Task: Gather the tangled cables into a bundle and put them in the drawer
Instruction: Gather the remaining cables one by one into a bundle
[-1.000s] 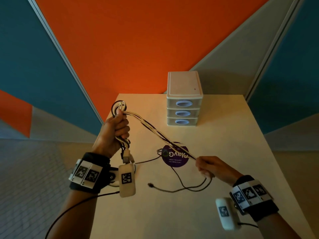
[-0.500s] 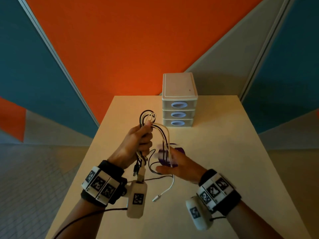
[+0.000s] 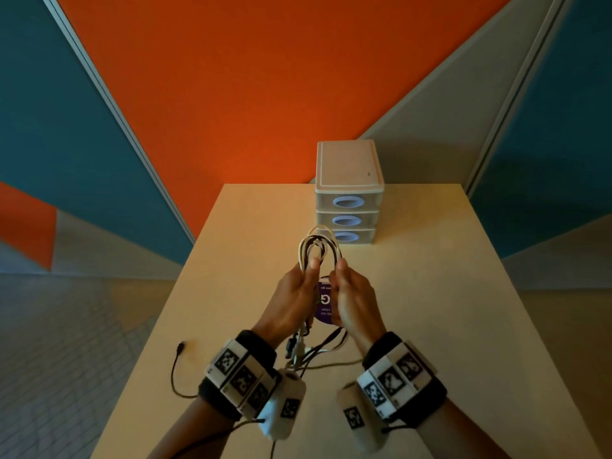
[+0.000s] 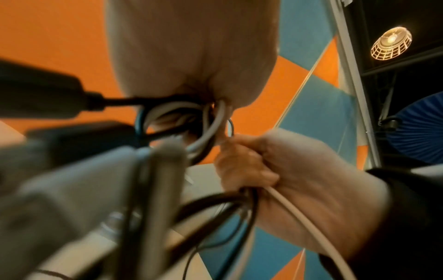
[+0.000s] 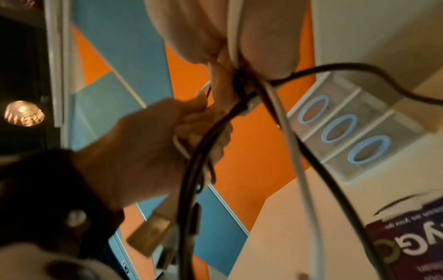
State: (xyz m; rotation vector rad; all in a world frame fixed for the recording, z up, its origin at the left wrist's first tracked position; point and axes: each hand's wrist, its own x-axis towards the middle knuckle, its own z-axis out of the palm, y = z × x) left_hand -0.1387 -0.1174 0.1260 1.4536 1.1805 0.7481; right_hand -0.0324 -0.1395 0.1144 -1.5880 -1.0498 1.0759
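A bundle of black and white cables (image 3: 318,248) arches in a loop above the table's middle. My left hand (image 3: 293,299) grips the loop's left side and my right hand (image 3: 352,301) grips its right side, palms facing each other. Loose ends and plugs (image 3: 298,351) dangle below the hands onto the table. One black lead (image 3: 174,372) trails off to the left. The left wrist view shows my right hand (image 4: 275,170) curled round black and white cords (image 4: 208,130). A small white three-drawer unit (image 3: 349,193) stands at the table's far edge, all drawers closed.
A round purple sticker (image 3: 324,303) lies on the beige table (image 3: 447,326) under my hands. The table's left edge drops to a tiled floor (image 3: 66,359). Orange, blue and grey wall panels rise behind the drawer unit (image 5: 347,132).
My right hand has lifted off the table and come up beside the left, closing on the cable loop. Both hands moved toward the table's centre, nearer the drawer unit.
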